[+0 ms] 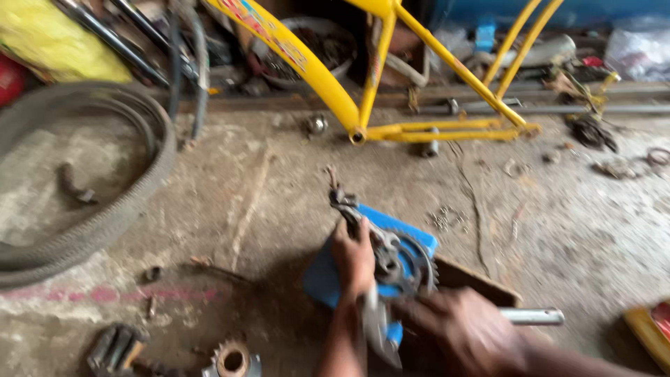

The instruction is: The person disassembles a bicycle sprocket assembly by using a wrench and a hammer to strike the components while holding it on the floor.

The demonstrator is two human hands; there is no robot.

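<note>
We're looking down at a rough concrete floor (558,230), with the widest bare stretch running right of centre out to the right edge. Across the top stands the yellow bicycle frame (363,91), its lower tubes close to the floor, and a grey tyre (132,202) curves in from the left edge, so our room on that side is tighter. Down low in the middle sits the blue pad (328,279), and on it the chainring and crank assembly (398,262), crank arm poking up toward the frame. Our left hand (352,258) is wrapped closed around that crank arm. Our right hand (460,328) is blurred; we can't tell how far it's closed, though a metal pipe (534,316) sticks out beside it. A small sprocket (232,360) lies at the bottom edge.
</note>
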